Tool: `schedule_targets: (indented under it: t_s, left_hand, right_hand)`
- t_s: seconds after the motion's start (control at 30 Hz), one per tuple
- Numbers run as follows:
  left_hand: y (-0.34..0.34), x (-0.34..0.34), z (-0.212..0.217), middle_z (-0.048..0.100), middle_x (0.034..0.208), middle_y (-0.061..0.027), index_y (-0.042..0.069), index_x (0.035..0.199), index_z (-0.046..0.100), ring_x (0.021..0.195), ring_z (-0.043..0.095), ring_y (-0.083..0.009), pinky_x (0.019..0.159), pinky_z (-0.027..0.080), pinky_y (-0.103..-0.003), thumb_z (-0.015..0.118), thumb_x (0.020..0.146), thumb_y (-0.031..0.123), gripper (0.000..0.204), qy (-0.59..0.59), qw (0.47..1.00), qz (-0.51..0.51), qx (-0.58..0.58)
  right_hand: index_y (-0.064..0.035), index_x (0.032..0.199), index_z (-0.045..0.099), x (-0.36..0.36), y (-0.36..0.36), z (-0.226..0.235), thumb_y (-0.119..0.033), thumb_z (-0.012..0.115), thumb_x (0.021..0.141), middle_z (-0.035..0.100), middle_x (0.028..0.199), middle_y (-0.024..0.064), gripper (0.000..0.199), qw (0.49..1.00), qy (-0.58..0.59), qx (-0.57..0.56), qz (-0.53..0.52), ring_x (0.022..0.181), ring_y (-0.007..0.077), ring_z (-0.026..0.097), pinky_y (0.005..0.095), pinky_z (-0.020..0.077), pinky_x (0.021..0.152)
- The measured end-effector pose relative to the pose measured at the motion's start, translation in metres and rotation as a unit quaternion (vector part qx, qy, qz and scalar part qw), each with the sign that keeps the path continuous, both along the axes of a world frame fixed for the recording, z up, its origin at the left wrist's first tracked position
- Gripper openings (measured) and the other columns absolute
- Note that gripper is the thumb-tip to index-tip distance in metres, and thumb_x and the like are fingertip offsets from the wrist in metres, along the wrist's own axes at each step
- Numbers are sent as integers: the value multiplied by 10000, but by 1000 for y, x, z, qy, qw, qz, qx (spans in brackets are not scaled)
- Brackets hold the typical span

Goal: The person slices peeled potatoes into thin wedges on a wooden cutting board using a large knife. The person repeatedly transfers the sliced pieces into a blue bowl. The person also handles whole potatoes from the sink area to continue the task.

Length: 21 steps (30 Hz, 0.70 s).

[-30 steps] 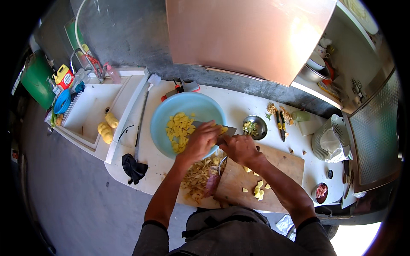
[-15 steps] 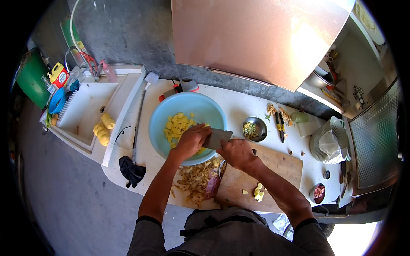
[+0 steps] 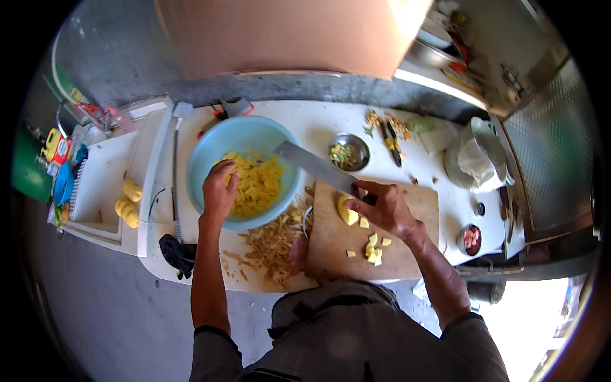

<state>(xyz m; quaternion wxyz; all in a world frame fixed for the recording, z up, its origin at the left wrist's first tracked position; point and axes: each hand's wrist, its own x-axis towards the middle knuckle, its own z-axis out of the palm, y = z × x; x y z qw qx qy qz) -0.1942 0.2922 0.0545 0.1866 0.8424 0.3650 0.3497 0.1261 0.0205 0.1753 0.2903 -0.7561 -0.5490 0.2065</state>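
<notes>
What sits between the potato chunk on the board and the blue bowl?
Nothing visible blocks it. The potato chunk lies near the cutting board edge beside the blue bowl; the knife in the right hand slants above.

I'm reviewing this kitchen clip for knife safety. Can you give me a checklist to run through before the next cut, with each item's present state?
1. Knife gripped: ok, the right hand holds its handle, blade out over the light blue bowl.
2. Left hand away from the blade: ok, it rests in the bowl on the yellow pieces, apart from the knife.
3. Piece to cut in place: ok, a yellow chunk lies on the wooden cutting board.
4. Board space: ok, only a few small cubes on it.
5. Peelings off the board: cannot tell, the heap lies at its left edge.
6. Board steady: cannot tell.
</notes>
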Motion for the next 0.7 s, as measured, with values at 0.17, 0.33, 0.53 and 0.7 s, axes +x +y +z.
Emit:
schedule_targets:
  t_s: [0.17,0.33,0.53,0.7]
  left_hand:
    - [-125,59,46,728,1380,-209,-10,1313,747,1285,700,-339,1118,541,-424,840,934,142,419,-119,954,-190,-200]
    - [-232,118,-11,595,1546,-207,-36,1472,604,1440,574,-361,1205,478,-443,879,915,238,679,15,910,-352,-218]
    - [-261,183,-52,368,1694,-269,-70,1611,388,1562,395,-416,1280,375,-460,855,926,373,941,136,918,-357,-107]
    - [-277,206,-74,294,1732,-288,-108,1622,348,1610,278,-467,1330,275,-493,863,901,407,1025,168,926,-327,-85]
  right_hand:
    - [61,1141,759,23,-101,-21,-220,754,1029,658,676,44,303,973,180,13,-144,609,73,552,321,434,541]
    - [27,860,669,26,-191,-57,-173,689,1058,625,633,35,283,927,268,-22,-263,527,89,548,305,435,498]
    - [10,842,648,29,-282,-128,-163,663,1064,604,616,30,283,881,322,-42,-345,500,98,548,302,434,461]
    - [37,850,657,25,-306,-156,-143,648,1063,601,615,40,279,853,388,-17,-350,511,103,554,308,441,469]
